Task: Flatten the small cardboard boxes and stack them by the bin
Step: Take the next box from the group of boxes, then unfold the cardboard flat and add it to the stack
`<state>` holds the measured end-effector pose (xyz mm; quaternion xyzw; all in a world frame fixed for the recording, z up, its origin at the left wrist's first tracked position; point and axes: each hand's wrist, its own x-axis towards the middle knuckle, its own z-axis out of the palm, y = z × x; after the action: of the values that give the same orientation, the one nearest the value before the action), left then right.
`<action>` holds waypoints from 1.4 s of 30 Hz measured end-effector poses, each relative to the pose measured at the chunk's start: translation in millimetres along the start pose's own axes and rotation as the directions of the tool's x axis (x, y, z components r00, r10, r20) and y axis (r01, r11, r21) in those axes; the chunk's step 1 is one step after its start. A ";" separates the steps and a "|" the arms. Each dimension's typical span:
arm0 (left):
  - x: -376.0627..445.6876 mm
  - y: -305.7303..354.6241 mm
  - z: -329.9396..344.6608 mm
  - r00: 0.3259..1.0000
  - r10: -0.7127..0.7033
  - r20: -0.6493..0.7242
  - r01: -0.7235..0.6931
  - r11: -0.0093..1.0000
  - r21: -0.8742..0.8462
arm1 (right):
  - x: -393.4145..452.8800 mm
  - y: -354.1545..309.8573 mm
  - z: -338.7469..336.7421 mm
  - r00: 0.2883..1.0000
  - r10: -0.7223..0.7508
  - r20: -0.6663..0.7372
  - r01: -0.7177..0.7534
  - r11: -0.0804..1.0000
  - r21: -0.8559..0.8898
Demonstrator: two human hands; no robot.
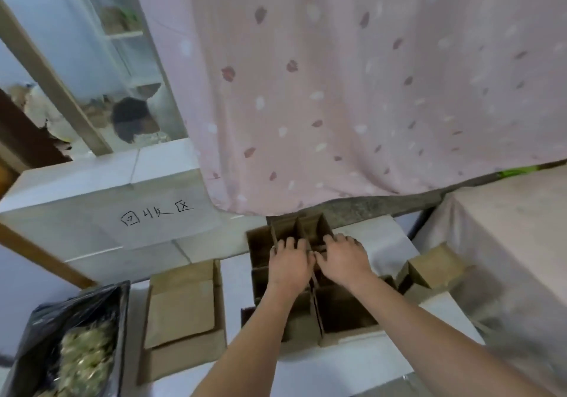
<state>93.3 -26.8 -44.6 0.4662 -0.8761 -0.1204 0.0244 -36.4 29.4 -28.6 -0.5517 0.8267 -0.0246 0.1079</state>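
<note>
Your left hand (290,266) and right hand (343,261) lie side by side, fingers curled over the divider walls of the open brown cardboard box (306,274), likely pressing it down. Flattened brown cardboard pieces (184,313) already lie beside the black-lined bin (76,335).

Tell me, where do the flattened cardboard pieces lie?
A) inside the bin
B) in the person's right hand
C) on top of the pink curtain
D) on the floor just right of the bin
D: the flattened cardboard lies stacked on the floor beside the bin, to its right, while the left hand and right hand rest on an open box farther right.
</note>
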 end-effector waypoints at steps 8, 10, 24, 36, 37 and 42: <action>35.1 65.1 14.1 0.993 0.010 0.121 -0.018 0.998 0.061 | 5.3 104.0 -12.7 0.994 0.091 0.056 -0.092 0.996 0.009; 45.1 76.3 19.5 0.989 0.039 0.141 -0.050 0.996 0.075 | 4.5 123.3 -11.7 0.986 0.144 0.082 -0.143 0.990 -0.018; 78.4 175.8 74.8 0.911 0.271 0.310 -0.306 0.950 0.068 | -36.4 233.5 -7.7 0.854 0.480 0.202 -0.477 0.876 -0.064; 100.1 263.0 110.2 0.899 0.128 0.420 -0.183 0.979 0.094 | -42.7 331.9 31.0 0.774 0.505 0.381 -0.632 0.648 0.426; 102.9 269.7 114.8 0.895 0.089 0.437 -0.140 0.986 0.086 | -40.5 338.3 33.3 0.767 0.488 0.417 -0.642 0.596 0.482; 107.3 288.0 137.2 0.875 -0.090 0.476 0.120 0.992 -0.033 | -26.9 349.9 42.8 0.657 0.391 0.644 -0.752 0.294 0.589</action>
<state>-222.1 65.2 -117.8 0.4686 -0.8247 -0.2587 -0.1826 -335.1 193.9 -122.2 -0.0825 0.8151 -0.2600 0.5111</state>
